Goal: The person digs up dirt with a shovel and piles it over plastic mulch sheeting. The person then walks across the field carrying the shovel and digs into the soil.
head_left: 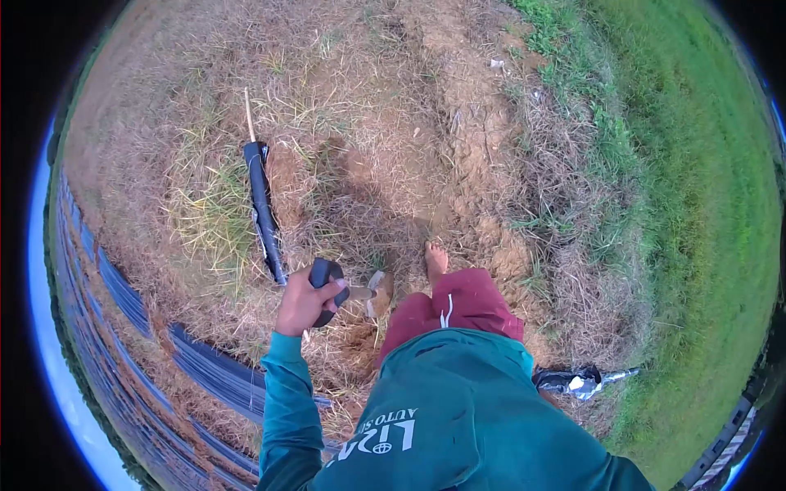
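Note:
My left hand (304, 303) is wrapped round the black D-shaped handle of a spade (328, 286). Its short-looking shaft runs down toward the soil, and a pale, muddy part at its lower end (379, 296) shows beside my leg. Just beyond that hand, a long roll of black plastic film (260, 204) lies on the grass, a thin stick poking out at its far end. On my other side is a crumpled bundle of black and silver plastic film (577, 380). Only a sliver of skin, perhaps my right hand (548, 398), shows by it; the fingers are hidden behind my shirt.
One bare foot (436, 260) stands on dry, clumpy soil (475, 155). Long strips of black film (217, 364) cover rows at the left. Green grass (704, 245) borders the right side, with a small white scrap (497, 63) farther ahead.

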`<state>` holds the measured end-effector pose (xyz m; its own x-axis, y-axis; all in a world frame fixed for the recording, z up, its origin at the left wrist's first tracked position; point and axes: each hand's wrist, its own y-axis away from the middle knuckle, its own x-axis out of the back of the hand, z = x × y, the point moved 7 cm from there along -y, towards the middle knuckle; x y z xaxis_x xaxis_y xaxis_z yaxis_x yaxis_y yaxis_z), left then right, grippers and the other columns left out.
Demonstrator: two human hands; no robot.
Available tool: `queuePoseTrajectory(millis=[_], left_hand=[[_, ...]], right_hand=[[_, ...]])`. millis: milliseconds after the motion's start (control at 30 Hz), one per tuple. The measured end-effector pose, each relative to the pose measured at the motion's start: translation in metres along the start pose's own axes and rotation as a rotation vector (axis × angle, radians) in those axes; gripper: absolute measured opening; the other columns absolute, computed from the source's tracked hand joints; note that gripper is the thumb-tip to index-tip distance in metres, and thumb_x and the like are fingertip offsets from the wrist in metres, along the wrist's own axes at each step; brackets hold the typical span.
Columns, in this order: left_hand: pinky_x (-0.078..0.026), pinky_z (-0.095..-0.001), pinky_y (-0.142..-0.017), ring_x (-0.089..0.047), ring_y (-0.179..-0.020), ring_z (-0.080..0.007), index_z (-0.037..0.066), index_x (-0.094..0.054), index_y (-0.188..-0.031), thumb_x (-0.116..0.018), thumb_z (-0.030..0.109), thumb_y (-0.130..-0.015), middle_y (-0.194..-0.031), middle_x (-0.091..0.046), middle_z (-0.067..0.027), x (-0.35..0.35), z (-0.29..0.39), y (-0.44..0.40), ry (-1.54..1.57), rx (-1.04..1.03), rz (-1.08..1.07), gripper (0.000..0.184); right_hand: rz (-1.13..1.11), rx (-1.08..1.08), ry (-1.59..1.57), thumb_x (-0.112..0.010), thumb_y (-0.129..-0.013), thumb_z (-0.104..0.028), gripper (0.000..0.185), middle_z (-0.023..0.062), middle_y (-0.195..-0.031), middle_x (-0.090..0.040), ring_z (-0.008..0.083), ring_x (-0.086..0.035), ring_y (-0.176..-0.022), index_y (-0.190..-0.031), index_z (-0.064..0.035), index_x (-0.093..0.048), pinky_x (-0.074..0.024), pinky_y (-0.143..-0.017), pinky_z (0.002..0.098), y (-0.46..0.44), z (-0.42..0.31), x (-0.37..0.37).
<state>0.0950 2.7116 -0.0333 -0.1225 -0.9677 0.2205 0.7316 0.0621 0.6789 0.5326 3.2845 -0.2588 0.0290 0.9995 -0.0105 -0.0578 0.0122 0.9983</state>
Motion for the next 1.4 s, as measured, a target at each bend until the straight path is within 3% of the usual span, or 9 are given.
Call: queuePoseTrajectory(millis=[267,533,767,967,1033,1133,1167,1267,1400], left_hand=[[-0.043,-0.0264,-0.052,-0.053,-0.056,-0.0121,0.003,-0.055,-0.079,-0.068,0.017,-0.089,-0.065,-0.055,-0.0034,0.187,0.014,-0.008,0.606,0.023,0.611,0.022],[-0.041,-0.0269,-0.053,-0.048,-0.054,-0.0137,-0.003,-0.052,-0.100,-0.064,0.032,-0.091,-0.061,-0.046,-0.0018,0.276,0.282,-0.068,0.432,-0.335,0.459,0.039],[-0.037,-0.0233,-0.054,-0.048,-0.055,-0.0094,-0.003,-0.050,-0.100,-0.069,0.030,-0.084,-0.060,-0.047,-0.0012,0.394,0.482,-0.208,0.317,-0.609,0.504,0.041],[-0.042,-0.0243,-0.054,-0.054,-0.058,-0.0090,0.002,-0.054,-0.087,-0.077,0.012,-0.079,-0.064,-0.056,-0.0021,0.423,0.516,-0.396,-0.028,-0.334,0.386,0.027],[-0.035,-0.0269,-0.053,-0.042,-0.057,-0.0081,0.002,-0.054,-0.079,-0.080,0.015,-0.078,-0.063,-0.048,0.0032,0.430,0.519,-0.477,-0.292,-0.248,0.453,0.029],[-0.031,-0.0291,-0.053,-0.036,-0.060,-0.0100,0.002,-0.057,-0.075,-0.083,0.016,-0.075,-0.062,-0.043,0.0031,0.457,0.492,-0.597,-0.436,-0.250,0.515,0.030],[-0.035,-0.0286,-0.055,-0.039,-0.061,-0.0100,0.001,-0.059,-0.078,-0.083,0.017,-0.076,-0.063,-0.046,0.0018,0.470,0.468,-0.643,-0.278,-0.180,0.479,0.028],[-0.043,-0.0311,-0.060,-0.049,-0.062,-0.0124,-0.002,-0.066,-0.088,-0.079,0.021,-0.080,-0.069,-0.060,-0.0041,0.499,0.496,-0.742,-0.211,-0.087,0.638,0.028],[-0.047,-0.0335,-0.065,-0.055,-0.065,-0.0168,-0.004,-0.067,-0.094,-0.077,0.019,-0.081,-0.072,-0.064,-0.0099,0.558,0.599,-0.796,-0.201,-0.188,0.764,0.028]], right_hand=[[0.432,1.080,-0.145,-0.058,-0.096,-0.024,0.019,0.0023,-0.074,-0.060,0.0101,-0.056,-0.061,-0.099,-0.0057,-0.059,-0.0440,-0.053,0.0250,0.175,-0.625,-0.008],[0.546,1.434,0.886,-0.059,-0.093,-0.025,0.025,0.0114,-0.078,-0.066,0.0189,-0.063,-0.069,-0.097,-0.0006,-0.062,-0.0505,-0.066,0.0333,0.168,-0.896,-0.213],[0.069,0.741,0.417,-0.060,-0.091,-0.022,0.022,0.0098,-0.082,-0.067,0.0172,-0.065,-0.072,-0.093,-0.0008,-0.065,-0.0536,-0.061,0.0355,0.011,-0.920,-0.223],[-0.252,0.155,-0.184,-0.040,-0.095,-0.029,0.032,0.0117,-0.076,-0.061,0.0271,-0.060,-0.066,-0.098,-0.0053,-0.061,-0.0505,-0.055,0.0439,-0.103,-0.910,-0.147],[0.118,0.063,0.071,-0.035,-0.095,-0.030,0.034,0.0122,-0.077,-0.060,0.0296,-0.059,-0.067,-0.098,-0.0083,-0.061,-0.0504,-0.056,0.0454,-0.062,-0.956,-0.165],[-0.577,-0.194,-0.394,-0.037,-0.095,-0.028,0.029,0.0103,-0.081,-0.061,0.0298,-0.060,-0.071,-0.097,-0.0114,-0.061,-0.0513,-0.057,0.0448,-0.115,-1.049,-0.179],[-0.283,-0.104,-0.272,-0.037,-0.095,-0.028,0.022,0.0066,-0.069,-0.046,0.0227,-0.046,-0.061,-0.084,-0.0141,-0.050,-0.0395,-0.051,0.0395,-0.121,-1.107,-0.175],[-0.700,-0.041,-0.330,-0.052,-0.089,-0.036,0.026,0.0065,-0.068,-0.048,0.0249,-0.055,-0.066,-0.081,-0.0118,-0.054,-0.0448,-0.054,0.0438,-0.097,-1.311,-0.235],[0.510,1.131,0.652,-0.058,-0.094,-0.022,0.024,0.0076,-0.078,-0.065,0.0136,-0.062,-0.065,-0.103,0.0008,-0.061,-0.0499,-0.057,0.0287,0.139,-1.645,-0.336]])
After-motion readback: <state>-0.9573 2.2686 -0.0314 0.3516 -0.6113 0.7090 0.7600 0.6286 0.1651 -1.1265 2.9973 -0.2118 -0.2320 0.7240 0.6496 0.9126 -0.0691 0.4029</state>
